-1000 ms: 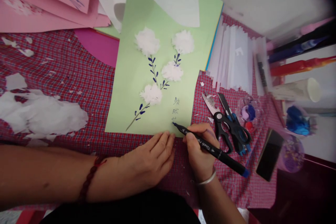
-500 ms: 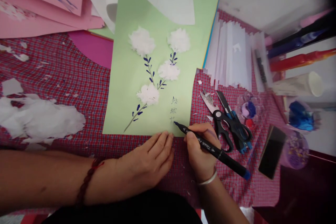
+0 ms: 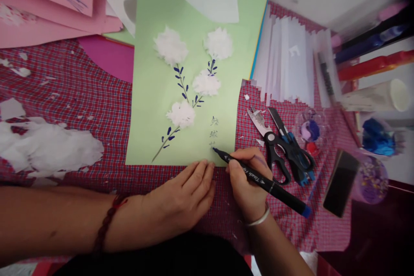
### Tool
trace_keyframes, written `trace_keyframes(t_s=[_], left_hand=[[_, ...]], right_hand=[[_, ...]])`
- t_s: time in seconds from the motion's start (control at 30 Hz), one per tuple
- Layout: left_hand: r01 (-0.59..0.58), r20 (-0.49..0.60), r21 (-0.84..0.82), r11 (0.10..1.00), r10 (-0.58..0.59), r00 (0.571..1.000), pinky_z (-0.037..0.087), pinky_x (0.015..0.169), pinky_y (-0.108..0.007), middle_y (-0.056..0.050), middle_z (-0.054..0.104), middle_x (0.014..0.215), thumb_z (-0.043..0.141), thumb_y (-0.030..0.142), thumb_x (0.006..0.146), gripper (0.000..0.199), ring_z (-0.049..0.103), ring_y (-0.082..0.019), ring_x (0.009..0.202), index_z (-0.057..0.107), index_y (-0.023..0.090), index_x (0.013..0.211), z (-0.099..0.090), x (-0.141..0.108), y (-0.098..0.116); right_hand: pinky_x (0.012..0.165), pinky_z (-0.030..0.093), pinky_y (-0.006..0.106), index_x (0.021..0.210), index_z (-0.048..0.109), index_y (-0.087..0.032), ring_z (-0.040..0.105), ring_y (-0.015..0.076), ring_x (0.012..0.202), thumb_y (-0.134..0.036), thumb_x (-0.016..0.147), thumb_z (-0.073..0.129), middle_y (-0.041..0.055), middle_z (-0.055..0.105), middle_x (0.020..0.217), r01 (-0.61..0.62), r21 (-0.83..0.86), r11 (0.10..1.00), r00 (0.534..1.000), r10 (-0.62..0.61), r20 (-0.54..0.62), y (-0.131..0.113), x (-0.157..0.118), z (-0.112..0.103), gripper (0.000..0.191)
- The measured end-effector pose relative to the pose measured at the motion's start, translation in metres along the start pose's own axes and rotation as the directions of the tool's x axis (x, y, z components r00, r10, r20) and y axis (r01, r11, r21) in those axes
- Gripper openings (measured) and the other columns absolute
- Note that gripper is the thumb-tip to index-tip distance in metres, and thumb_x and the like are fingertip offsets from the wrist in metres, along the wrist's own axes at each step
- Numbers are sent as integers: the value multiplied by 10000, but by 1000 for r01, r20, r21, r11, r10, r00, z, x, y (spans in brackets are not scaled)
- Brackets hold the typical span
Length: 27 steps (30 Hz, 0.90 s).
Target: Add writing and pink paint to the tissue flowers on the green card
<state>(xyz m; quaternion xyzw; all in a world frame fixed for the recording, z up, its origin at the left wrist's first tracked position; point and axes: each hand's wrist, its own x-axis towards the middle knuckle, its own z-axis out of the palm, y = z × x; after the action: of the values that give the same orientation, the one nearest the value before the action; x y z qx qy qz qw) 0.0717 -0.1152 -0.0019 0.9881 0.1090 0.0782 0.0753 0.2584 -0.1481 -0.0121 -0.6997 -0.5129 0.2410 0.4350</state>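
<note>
On the red checked cloth, green paper lies mid-table, pink sheets far left, scissors right. Left hand, fingers together, touches its near edge; right hand pinches a marker.

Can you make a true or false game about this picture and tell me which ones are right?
1. The right hand holds a black marker. True.
2. Six white flowers are on the green paper. False: there are four.
3. The scissors are in the left hand. False: they lie on the checked cloth.
4. The left hand's fingertips are at the green paper's bottom edge. True.
5. The black marker's back end is yellow. False: it is blue.
</note>
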Motion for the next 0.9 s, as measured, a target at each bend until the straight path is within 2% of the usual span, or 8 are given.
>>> trace_keyframes(t_s=[0.1,0.3,0.53,0.63,0.73,0.9], left_hand=[[-20,34,5,1000,20,999,467,1012,-435,-238,604,1296,385,186,944,386,599,-327,1177,567,11,1237,-3,1,-2],[-9,20,-21,1000,10,1000,470,1005,-460,-248,587,1311,397,182,941,370,579,-361,1193,571,22,1225,1,-1,1],[-29,69,-10,1000,30,997,476,1002,-445,-242,590,1308,372,162,939,377,580,-357,1194,561,23,1235,-5,1,-2],[-28,66,-2,1000,28,997,467,1013,-448,-246,581,1318,381,164,937,379,576,-355,1197,553,22,1244,-5,1,-3],[-34,70,16,999,33,997,458,1024,-452,-243,573,1329,430,180,926,369,568,-360,1205,559,35,1240,-3,0,-2],[-32,-4,105,994,33,999,479,985,-455,-263,587,1291,519,273,907,382,582,-374,1173,580,45,1208,7,-1,2]], right_hand=[[541,471,259,797,596,-233,556,129,594,-127,797,595,-37,586,718,15,27,1000,1000,-15,16,0,0,-1,106],[553,471,284,808,593,-257,566,153,613,-135,803,594,-32,586,711,1,8,1000,1000,-1,9,2,-1,-6,122],[562,468,260,799,586,-228,561,134,623,-122,801,584,-29,574,710,22,6,1000,1000,-22,2,3,-2,-5,107],[613,497,290,868,599,-233,596,154,685,-153,822,599,-11,591,766,24,54,998,997,-20,-77,5,-3,-2,92],[661,524,346,1041,581,-249,628,178,740,-244,871,588,21,622,892,80,227,971,980,-34,-198,5,-2,-2,170],[756,533,388,1132,569,-238,645,193,817,-298,895,587,53,639,975,118,326,938,968,-37,-247,4,5,-6,245]])
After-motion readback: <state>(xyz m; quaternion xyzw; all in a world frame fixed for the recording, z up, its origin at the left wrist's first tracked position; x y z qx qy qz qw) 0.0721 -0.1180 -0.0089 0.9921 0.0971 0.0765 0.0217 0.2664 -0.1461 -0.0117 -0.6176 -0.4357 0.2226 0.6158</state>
